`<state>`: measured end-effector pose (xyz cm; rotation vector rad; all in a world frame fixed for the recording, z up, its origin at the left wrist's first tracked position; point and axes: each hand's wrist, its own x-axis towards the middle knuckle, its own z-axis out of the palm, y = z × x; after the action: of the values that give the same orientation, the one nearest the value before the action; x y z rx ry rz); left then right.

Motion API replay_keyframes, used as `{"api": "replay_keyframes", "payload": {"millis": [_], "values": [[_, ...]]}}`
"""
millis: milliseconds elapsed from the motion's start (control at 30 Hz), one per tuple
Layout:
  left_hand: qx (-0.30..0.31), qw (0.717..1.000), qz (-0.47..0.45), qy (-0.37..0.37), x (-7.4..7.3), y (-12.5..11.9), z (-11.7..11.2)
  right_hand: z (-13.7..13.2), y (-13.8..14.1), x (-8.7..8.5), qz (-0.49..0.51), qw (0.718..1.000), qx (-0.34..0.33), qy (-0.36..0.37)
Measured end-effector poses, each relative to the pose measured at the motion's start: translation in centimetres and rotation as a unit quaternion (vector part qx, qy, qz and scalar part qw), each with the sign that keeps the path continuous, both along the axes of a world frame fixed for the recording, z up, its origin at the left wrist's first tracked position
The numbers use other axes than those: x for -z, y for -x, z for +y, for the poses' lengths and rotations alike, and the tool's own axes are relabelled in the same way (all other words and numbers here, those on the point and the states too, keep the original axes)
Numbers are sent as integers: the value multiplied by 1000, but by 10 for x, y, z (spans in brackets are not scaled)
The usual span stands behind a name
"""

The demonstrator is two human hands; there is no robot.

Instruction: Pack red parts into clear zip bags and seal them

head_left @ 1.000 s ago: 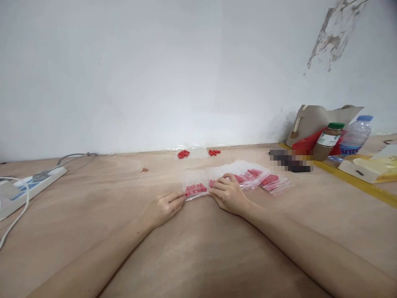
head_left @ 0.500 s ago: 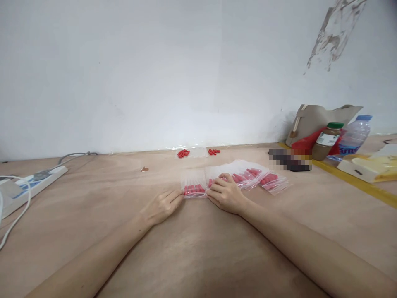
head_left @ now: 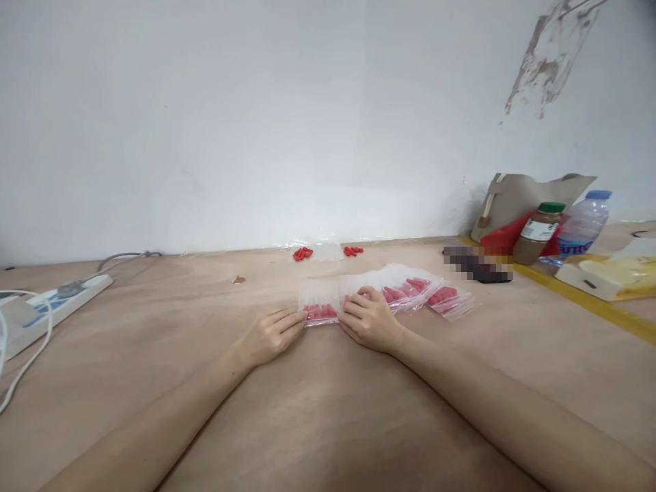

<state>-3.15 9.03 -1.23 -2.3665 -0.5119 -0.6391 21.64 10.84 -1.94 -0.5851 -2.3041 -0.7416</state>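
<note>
A small clear zip bag of red capsules (head_left: pixel 320 305) lies on the wooden table (head_left: pixel 328 410) in front of me. My left hand (head_left: pixel 271 335) lies flat with its fingertips touching the bag's lower left corner. My right hand (head_left: pixel 370 320) rests with curled fingers at the bag's right edge, on top of the start of a row of several similar filled bags (head_left: pixel 410 287) running to the right. Loose red capsules (head_left: pixel 303 253) and more capsules (head_left: pixel 353 251) lie on clear plastic by the wall.
A white power strip (head_left: pixel 56 301) with cables sits at the left. At the right stand a beige bag (head_left: pixel 527 198), a green-lidded jar (head_left: pixel 537 232), a water bottle (head_left: pixel 581 225) and a white box (head_left: pixel 605 277). A yellow strip (head_left: pixel 589 301) crosses the table.
Both hands and the bag between them have shifted slightly away from me; the left fingers have stretched out flatter against the bag's corner.
</note>
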Motion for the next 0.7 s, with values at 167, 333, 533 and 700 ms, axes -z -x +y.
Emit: {"api": "replay_keyframes", "payload": {"millis": [167, 333, 533, 700], "values": [[13, 999, -20, -30, -3, -4, -3, 0, 19, 1, -6, 999, -28, -26], [24, 998, -30, -43, -6, -7, -5, 3, 42, 3, -12, 998, -27, -57], [-4, 999, -24, -27, -7, -6, -7, 3, 54, -1, -13, 994, -47, -95], [-11, 999, -24, -26, -7, -6, -8, 1, 53, -4, -15, 992, -56, -115]]}}
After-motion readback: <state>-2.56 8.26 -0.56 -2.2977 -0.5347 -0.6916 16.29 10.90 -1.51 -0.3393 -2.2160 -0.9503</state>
